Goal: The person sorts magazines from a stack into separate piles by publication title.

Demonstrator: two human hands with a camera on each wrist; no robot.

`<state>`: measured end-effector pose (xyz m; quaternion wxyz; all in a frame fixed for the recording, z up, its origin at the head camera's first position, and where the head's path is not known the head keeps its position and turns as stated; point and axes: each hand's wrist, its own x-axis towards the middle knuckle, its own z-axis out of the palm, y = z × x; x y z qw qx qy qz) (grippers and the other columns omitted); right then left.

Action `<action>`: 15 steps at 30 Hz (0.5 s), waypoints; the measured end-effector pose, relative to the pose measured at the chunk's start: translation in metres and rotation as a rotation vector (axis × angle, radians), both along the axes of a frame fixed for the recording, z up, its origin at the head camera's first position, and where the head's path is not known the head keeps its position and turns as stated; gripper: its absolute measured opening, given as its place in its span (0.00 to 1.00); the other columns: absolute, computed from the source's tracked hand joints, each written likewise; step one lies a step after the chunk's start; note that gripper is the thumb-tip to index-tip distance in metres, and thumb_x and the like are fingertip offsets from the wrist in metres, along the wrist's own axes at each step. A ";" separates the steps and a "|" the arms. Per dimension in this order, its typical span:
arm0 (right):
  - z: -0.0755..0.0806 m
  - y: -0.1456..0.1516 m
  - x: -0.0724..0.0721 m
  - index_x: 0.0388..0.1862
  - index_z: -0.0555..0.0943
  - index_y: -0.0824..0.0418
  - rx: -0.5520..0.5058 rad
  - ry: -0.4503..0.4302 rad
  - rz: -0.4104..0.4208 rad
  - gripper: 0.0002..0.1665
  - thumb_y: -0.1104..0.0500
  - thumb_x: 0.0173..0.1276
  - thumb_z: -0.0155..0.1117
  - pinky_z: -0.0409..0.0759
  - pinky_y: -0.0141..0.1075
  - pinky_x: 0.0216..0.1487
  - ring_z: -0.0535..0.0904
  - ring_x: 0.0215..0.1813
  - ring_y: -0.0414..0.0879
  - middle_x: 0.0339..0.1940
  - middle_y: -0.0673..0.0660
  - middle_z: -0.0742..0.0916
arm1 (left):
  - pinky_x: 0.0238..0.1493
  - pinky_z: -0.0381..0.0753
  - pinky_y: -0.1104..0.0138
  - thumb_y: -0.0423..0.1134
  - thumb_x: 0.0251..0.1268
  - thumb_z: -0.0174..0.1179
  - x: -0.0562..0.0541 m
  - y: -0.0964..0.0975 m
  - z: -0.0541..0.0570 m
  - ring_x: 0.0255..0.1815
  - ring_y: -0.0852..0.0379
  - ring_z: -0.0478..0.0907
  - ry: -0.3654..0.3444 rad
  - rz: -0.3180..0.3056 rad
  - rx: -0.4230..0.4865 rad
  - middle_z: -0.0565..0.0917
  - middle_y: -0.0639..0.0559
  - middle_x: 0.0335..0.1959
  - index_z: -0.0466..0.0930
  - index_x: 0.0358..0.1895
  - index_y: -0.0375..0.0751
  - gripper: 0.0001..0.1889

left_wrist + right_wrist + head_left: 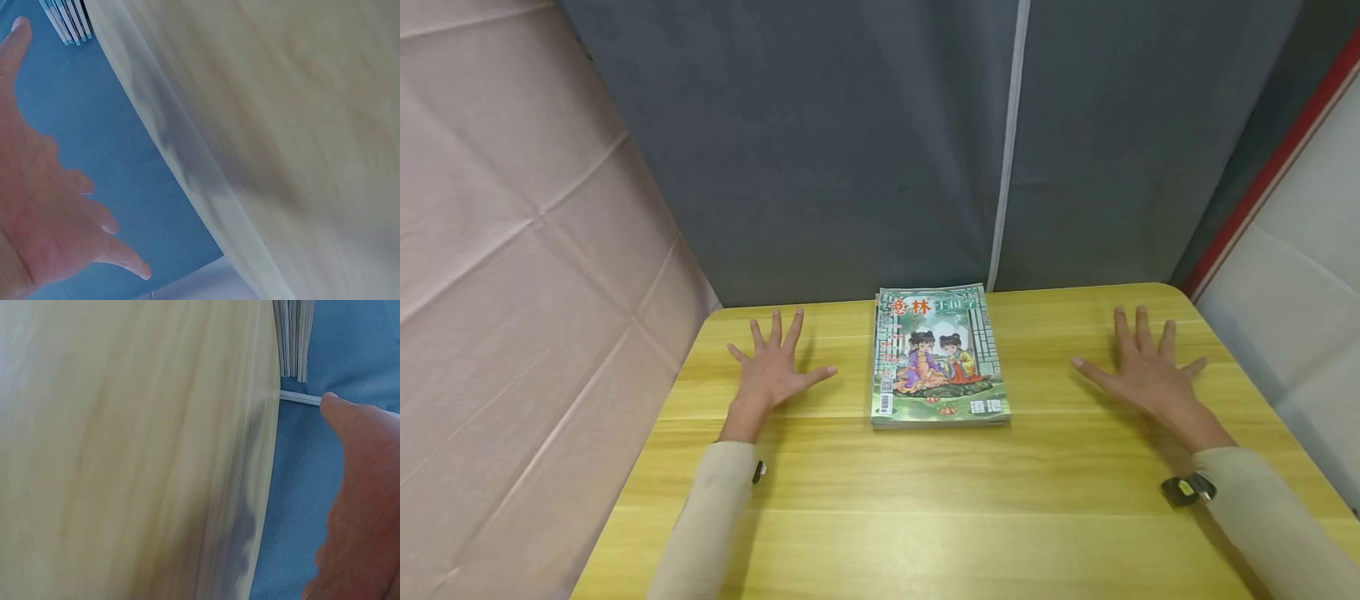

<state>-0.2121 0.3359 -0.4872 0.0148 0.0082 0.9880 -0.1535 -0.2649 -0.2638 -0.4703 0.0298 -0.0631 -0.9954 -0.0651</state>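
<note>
A small stack of magazines (936,358) lies near the far edge of the table, its top cover green with two cartoon figures. To the left of it, my left hand (771,371) is spread over the table with its fingers apart, holding nothing. On the other side, farther from the stack, my right hand (1150,379) is spread the same way and is bare of any object. The left wrist view shows the left palm (50,206) and the magazines' edges (65,22) beyond the thumb. In the right wrist view are the right hand (365,500) and the stack's edges (294,337).
The yellow wood-grain table (925,517) reaches back to a dark grey curtain (850,150) with a pale vertical strip (1011,125). A pinkish creased cloth (535,292) hangs at the left. At the right are a white panel (1307,275) and a red strip (1262,196).
</note>
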 end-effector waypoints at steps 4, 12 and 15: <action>0.001 -0.002 0.003 0.86 0.21 0.50 -0.002 0.000 0.000 0.73 0.15 0.67 0.50 0.30 0.97 0.53 0.20 0.80 0.84 0.85 0.65 0.25 | 0.65 0.27 0.10 0.94 0.47 0.46 -0.001 0.002 0.000 0.85 0.20 0.27 -0.002 -0.007 0.007 0.33 0.40 0.90 0.23 0.85 0.71 0.67; 0.005 -0.006 0.008 0.87 0.23 0.51 -0.006 0.011 -0.002 0.75 0.16 0.66 0.54 0.33 0.97 0.55 0.24 0.82 0.84 0.87 0.69 0.30 | 0.65 0.29 0.10 0.92 0.49 0.49 -0.001 0.006 -0.001 0.85 0.18 0.32 0.016 -0.025 0.019 0.38 0.36 0.90 0.24 0.86 0.70 0.67; 0.004 -0.006 0.010 0.87 0.24 0.51 0.003 0.024 -0.007 0.75 0.17 0.67 0.54 0.35 0.96 0.56 0.26 0.82 0.84 0.87 0.69 0.30 | 0.66 0.29 0.11 0.91 0.50 0.49 -0.001 0.010 0.001 0.86 0.20 0.30 0.008 -0.041 0.030 0.36 0.38 0.90 0.24 0.85 0.70 0.66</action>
